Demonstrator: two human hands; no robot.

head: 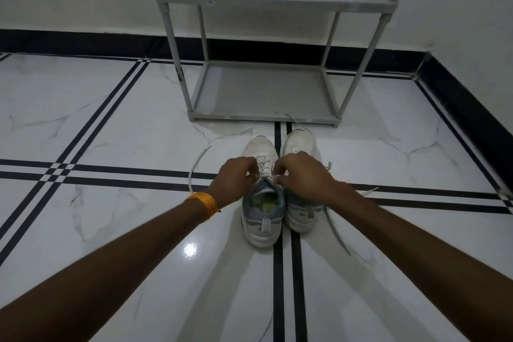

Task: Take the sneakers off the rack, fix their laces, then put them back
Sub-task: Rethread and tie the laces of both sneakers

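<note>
Two white and grey sneakers stand side by side on the floor, toes toward the rack. Over the left sneaker (pixel 262 219), my left hand (pixel 234 179) and my right hand (pixel 301 175) each pinch its white lace (pixel 268 176) near the top eyelets. One long end of that lace (pixel 194 166) loops out over the floor to the left. My right hand partly covers the right sneaker (pixel 298 147), whose laces trail loose to the right and toward the rack. The grey shoe rack (pixel 263 116) stands just beyond the sneakers, with nothing on its shelves.
White marble floor tiles (pixel 111 125) with black stripe lines spread all around. A white wall with a black skirting (pixel 466 108) runs behind the rack and along the right side. An orange thread band (pixel 204 203) circles my left wrist.
</note>
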